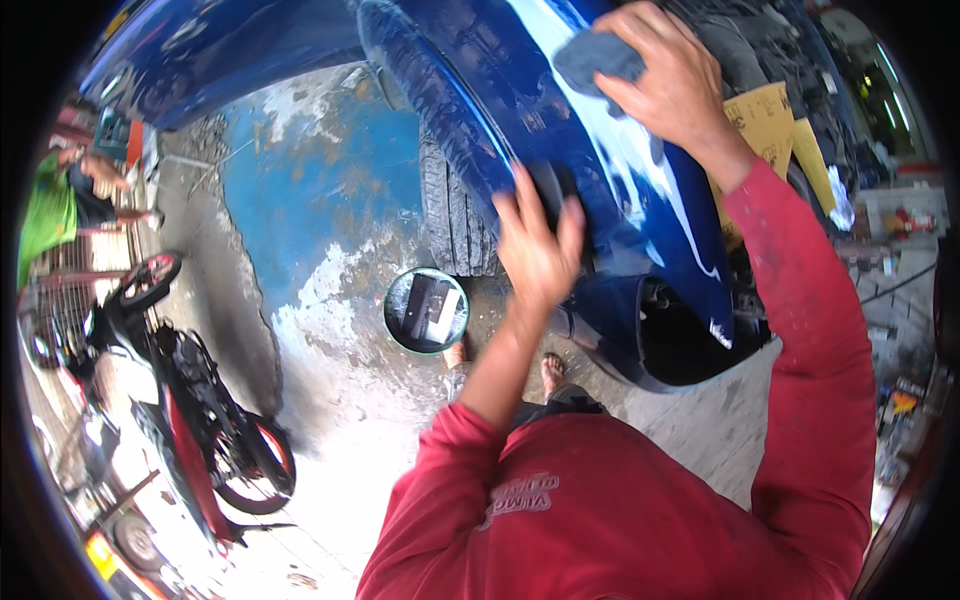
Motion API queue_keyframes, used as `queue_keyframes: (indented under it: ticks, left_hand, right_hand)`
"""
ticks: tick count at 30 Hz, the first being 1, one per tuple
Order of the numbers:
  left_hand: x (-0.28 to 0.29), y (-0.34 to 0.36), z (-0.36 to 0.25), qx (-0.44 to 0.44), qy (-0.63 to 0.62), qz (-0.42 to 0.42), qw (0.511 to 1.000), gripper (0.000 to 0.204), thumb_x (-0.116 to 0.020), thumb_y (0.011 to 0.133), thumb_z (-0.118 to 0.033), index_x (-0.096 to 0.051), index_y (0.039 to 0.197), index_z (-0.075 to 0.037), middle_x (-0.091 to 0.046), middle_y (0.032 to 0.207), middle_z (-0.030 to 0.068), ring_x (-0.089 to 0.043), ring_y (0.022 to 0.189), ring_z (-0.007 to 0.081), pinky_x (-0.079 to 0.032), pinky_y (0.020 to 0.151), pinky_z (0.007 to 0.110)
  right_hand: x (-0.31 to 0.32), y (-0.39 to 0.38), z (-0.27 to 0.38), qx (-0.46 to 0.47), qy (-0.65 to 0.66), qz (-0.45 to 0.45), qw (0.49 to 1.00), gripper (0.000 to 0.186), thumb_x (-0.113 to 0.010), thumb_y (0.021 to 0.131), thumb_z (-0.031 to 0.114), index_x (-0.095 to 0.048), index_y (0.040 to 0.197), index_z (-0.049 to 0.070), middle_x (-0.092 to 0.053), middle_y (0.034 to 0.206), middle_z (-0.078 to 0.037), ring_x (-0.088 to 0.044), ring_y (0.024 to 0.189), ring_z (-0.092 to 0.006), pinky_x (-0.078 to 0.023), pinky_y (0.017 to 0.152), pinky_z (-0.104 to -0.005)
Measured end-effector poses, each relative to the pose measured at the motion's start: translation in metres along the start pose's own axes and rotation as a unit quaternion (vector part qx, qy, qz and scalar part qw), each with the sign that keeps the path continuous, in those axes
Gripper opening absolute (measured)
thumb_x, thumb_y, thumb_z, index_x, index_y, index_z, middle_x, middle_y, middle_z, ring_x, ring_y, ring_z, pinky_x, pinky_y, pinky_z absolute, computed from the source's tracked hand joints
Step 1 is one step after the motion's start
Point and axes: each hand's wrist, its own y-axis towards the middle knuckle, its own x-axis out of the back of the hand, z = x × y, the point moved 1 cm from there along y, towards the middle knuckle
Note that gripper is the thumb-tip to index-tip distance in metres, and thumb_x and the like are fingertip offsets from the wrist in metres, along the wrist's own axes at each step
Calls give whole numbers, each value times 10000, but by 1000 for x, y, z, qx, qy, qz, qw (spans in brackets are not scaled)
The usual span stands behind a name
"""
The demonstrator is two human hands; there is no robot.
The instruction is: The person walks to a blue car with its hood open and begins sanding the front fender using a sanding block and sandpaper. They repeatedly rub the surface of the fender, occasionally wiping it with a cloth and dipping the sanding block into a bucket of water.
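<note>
My right hand (668,75) grips a dark grey-blue cloth (600,65), bunched against the glossy top of a blue car fender (640,190). Lower and to the left, my left hand (540,245) presses a dark sanding pad (550,187) to the fender's side, near the wheel arch edge. Motion smears this hand and the pad, so its exact shape is unclear. Greyish wet smears cover the blue paint by the arch (410,70). Below the arch shows a car tire (452,205).
On the floor by the tire stands a round bucket (388,318) holding dark and white flat pieces. Yellow-brown sandpaper sheets (762,125) lie over the engine bay at right. A motorcycle (200,410) is parked at left, with a person in green (48,215) beyond.
</note>
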Motion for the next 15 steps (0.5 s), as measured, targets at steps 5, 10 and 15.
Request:
queue_keyframes:
  ticks: [5, 10, 15]
  left_hand:
    - [8, -88, -37, 93, 2, 101, 991, 955, -746, 989, -407, -270, 1713, -7, -524, 1402, 266, -659, 1172, 465, -622, 894, 505]
    - [0, 6, -42, 151, 28, -46, 987, 839, -670, 1021, -460, -364, 1660, -11, -535, 1321, 280, -664, 1137, 502, -577, 963, 543]
    - [-37, -129, -39, 127, -11, -52, 991, 899, -625, 1035, -471, -245, 1721, -33, -485, 1350, 287, -620, 1176, 496, -573, 982, 514]
  right_hand:
    - [-2, -34, -11, 13, 32, -36, 999, 390, -850, 810, 158, -722, 1177, 151, -710, 1147, -75, -699, 1087, -368, -571, 907, -456]
    - [-20, -28, -31, 0, 75, -17, 997, 422, -809, 888, 196, -711, 1297, 157, -726, 1275, -89, -717, 1139, -380, -581, 915, -459]
    - [-38, -21, -45, 9, -3, -8, 1000, 396, -798, 920, 250, -706, 1292, 152, -720, 1265, -109, -713, 1142, -382, -574, 925, -481]
